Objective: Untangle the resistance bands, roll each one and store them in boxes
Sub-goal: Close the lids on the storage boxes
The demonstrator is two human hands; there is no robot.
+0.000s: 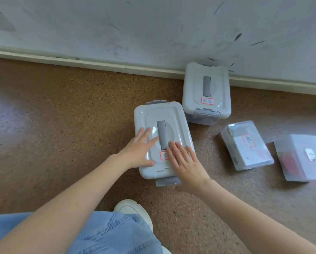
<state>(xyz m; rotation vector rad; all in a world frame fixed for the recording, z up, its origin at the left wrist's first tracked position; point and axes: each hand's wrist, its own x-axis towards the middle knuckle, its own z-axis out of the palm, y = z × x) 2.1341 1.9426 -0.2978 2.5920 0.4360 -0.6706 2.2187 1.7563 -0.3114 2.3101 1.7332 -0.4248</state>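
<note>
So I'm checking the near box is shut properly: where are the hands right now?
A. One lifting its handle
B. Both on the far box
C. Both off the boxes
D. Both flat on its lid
D: the left hand and right hand lie flat, fingers straight, on the near box's lid.

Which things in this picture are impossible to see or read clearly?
- Head view: contents of the near box, hidden by its opaque lid.
- Writing on its label: too small, partly covered by the right hand.
- Far-right box: motion-blurred; only something red shows.
- Resistance bands: none in view.
</note>
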